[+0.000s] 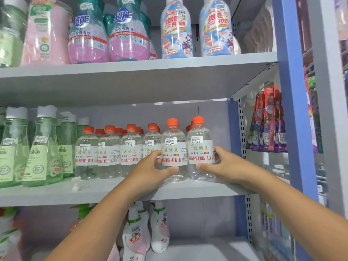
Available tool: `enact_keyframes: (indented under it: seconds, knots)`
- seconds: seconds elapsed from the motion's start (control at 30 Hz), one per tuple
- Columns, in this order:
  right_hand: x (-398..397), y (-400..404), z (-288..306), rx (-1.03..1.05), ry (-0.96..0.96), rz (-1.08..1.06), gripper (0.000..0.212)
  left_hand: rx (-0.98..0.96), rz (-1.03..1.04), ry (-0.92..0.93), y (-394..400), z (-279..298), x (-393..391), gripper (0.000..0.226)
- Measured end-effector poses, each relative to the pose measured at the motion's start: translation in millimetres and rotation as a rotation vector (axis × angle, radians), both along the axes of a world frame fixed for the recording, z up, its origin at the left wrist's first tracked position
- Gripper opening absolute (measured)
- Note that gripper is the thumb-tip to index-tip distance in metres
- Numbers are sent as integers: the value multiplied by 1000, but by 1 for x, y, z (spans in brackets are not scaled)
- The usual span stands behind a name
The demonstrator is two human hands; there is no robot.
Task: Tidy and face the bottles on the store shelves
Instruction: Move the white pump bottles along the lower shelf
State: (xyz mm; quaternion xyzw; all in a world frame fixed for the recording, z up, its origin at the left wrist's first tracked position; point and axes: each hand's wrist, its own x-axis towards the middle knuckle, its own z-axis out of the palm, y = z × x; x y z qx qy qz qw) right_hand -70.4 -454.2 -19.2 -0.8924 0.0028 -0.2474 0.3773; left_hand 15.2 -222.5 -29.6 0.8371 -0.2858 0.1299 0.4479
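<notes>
Left hand (pixel 156 166), right hand (pixel 224 164) — each grips clear bottle (pixel 174 149).

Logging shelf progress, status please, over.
Left hand grips one orange-capped clear bottle, right hand grips the next bottle. Both upright at shelf front, labels forward. Nothing blocking.

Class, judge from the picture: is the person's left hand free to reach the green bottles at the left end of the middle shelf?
Probably not yet. The left hand grips a clear orange-capped bottle and must release it first. Otherwise the shelf front before the green bottles looks open.
</notes>
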Motion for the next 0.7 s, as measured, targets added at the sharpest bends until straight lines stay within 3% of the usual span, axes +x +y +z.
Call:
enact_keyframes:
  seconds: [0.43,0.6,0.7]
  knots:
    - [-3,2,-1,-91,-20,-8,44,44,-31,-15,-2,3,-9,70]
    - [-6,8,0,-143,8,-10,37,102,-43,-40,1,4,-15,57]
    - [-5,11,-1,-222,-8,-125,53,150,116,-194,0,-4,-24,56]
